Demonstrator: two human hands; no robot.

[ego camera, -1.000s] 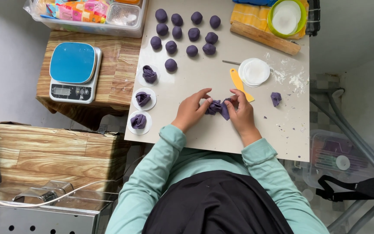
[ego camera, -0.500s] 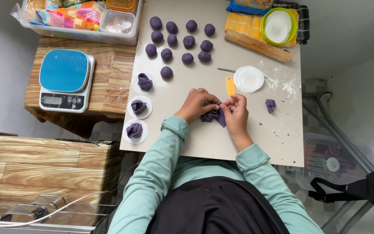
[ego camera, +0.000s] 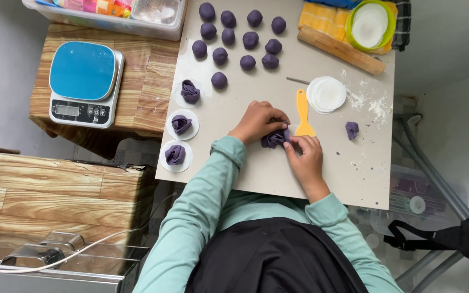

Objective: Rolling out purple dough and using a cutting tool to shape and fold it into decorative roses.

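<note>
A folded, ruffled piece of purple dough (ego camera: pixel 274 139) lies near the middle of the pale grey rectangular board that serves as the work surface (ego camera: pixel 245 163). Both hands are on it. The left hand (ego camera: pixel 259 120) covers it from the upper left, its fingers curled down over the dough, so its grip is closed on the piece. The right hand (ego camera: pixel 305 154) meets it from the lower right, with thumb and fingertips pinched on the dough's edge, also a closed grip on the same piece. Both sleeves are pale green.

Just beside the hands, touching or nearly touching the right fingers, lies a yellow plastic scraper (ego camera: pixel 303 113), handle pointing away from the person. Beyond it sits a stack of round white paper discs (ego camera: pixel 327 94), with a thin metal pick (ego camera: pixel 297 80) next to it. A small lump of purple dough (ego camera: pixel 352 129) lies apart to the right, near scattered white flour (ego camera: pixel 373 106).

At the far side of the surface are twelve smooth purple dough balls (ego camera: pixel 248 40) in loose rows. Along the left edge, three finished folded purple pieces (ego camera: pixel 181 125) each rest on a white disc. At the far right corner lie a wooden rolling pin (ego camera: pixel 341 50) and a green-rimmed round container (ego camera: pixel 372 24) on a yellow cloth.

Left of the board, a blue-topped digital kitchen scale (ego camera: pixel 84 81) stands on a wood-grain side table (ego camera: pixel 142 76).
</note>
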